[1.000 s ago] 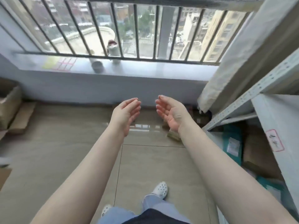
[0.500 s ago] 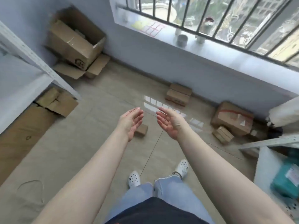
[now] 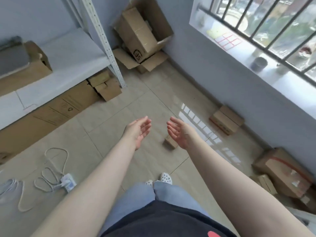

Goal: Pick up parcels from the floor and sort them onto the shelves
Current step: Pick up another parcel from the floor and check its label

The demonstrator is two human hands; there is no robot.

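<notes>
parcels, all brown cardboard, scattered over the pale tiled floor (image 3: 136, 106) and along the walls. far left: white metal shelving unit (image 3: 71, 53) with a perforated upright, carrying an open brown cardboard box (image 3: 32, 69) on its white shelf board. under that board, a long flattened brown cardboard sheet (image 3: 51, 113) with printed marks, and a small stack of brown cardboard boxes (image 3: 106, 87) just beside the foot of the upright. lower left on the tiles, a looped white cord with a white plug block (image 3: 56, 175). in the far corner, a large open brown cardboard carton (image 3: 140, 31) tilted on its flaps. centre: left hand (image 3: 138, 130) raised above the floor, palm turned inward, fingers loosely spread, holding nothing. between the two hands and lower, a small brown cardboard parcel (image 3: 170, 142) lying alone on the tiles, partly hidden by the right hand (image 3: 181, 132), likewise slack and empty, palm facing the left one. below, light blue trousers and white perforated clogs (image 3: 165, 177). right of the hands, a flat brown cardboard parcel (image 3: 225, 120) against the grey wall. far right, a larger brown cardboard parcel with red tape (image 3: 283, 173) on the floor, smaller boxes touching it. above, grey windowsill (image 3: 256, 53) behind black bars, with a dark round pot (image 3: 259, 63).
</notes>
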